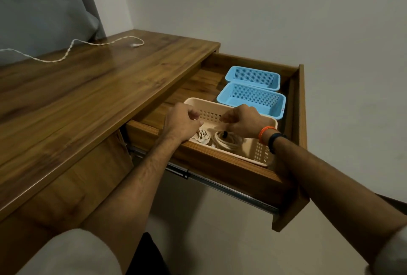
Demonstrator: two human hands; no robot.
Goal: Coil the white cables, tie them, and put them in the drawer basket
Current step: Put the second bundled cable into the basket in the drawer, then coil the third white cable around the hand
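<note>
A beige basket (259, 151) sits at the near end of the open drawer (301, 125). Inside it lies a coiled white cable (228, 142) with a black tie on it, and beside that a second whitish bundle (201, 137). My left hand (181, 121) and my right hand (243, 120) hover just above the basket, fingers loosely curled, and I see nothing held in either. They hide part of the basket's contents. Another white cable (72, 44) lies uncoiled across the far left of the desk top.
Two light blue baskets (253, 76) (253, 99) stand behind the beige one in the drawer. The wooden desk top (88, 103) stretches to the left, a grey cushion (44, 10) leans at its back, and the drawer's metal rail (220, 186) runs below.
</note>
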